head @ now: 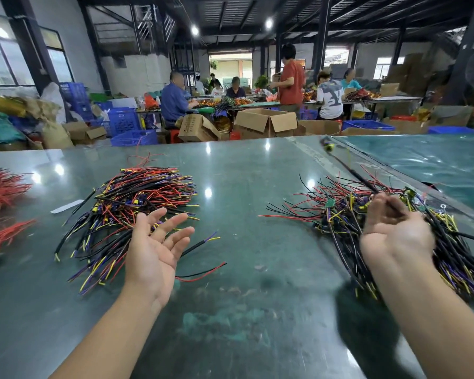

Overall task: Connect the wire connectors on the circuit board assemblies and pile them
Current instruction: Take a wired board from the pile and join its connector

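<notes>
The right hand (394,228) is raised over the right pile (381,222) of loose wires and small boards, its fingers (386,206) curled round one black lead (350,170). That lead runs as a long straight line up and away from the hand toward the far side of the bench (257,170), ending in a yellow-and-black connector (327,144) that hangs in the air well beyond the pile. The picture is blurred here, so whether the lead is free of the tangle or snagged in it cannot be told.

The left hand (155,250) is palm up with its fingers (173,228) spread wide and holding nothing. It hovers at the near edge of the left pile (137,203), a neater heap of red, black, yellow and purple wires (probably the finished ones, though that is a guess). Further left of that pile lie red bundles (3,187).

The relation that matters is this: the lead's long axis points away from the person and slightly left, so its connector end sits far from both hands, and the mating end is most likely down in the right pile beside the gripping hand. The left hand is the free one and well apart from the lead, so it would likely have to cross toward the right pile, or the right hand bring the lead inward, before any connector can be pressed together.
</notes>
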